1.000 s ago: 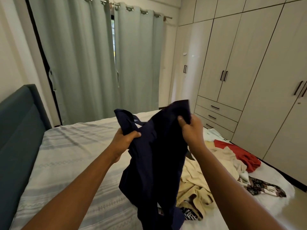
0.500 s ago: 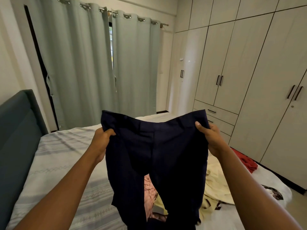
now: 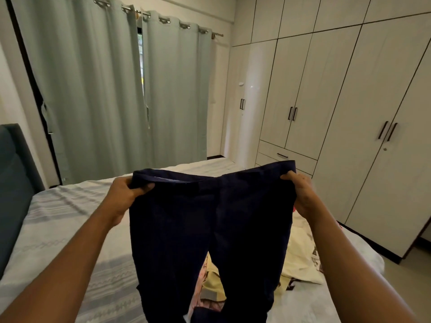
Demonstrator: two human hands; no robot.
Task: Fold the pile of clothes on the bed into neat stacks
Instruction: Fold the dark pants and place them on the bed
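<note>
Trousers [image 3: 210, 217], bunched a second ago, now hang spread above the bed [image 3: 58, 229]. Left hand [image 3: 126, 194] and right hand [image 3: 300, 192] grip the waistband corners. The legs block most of the clothes pile [image 3: 300, 252] on the bed.

Over the bed [image 3: 58, 229], the trousers [image 3: 210, 217] hang between our left hand [image 3: 126, 194] and right hand [image 3: 300, 194]. Behind them lies the clothes pile [image 3: 300, 257].
</note>
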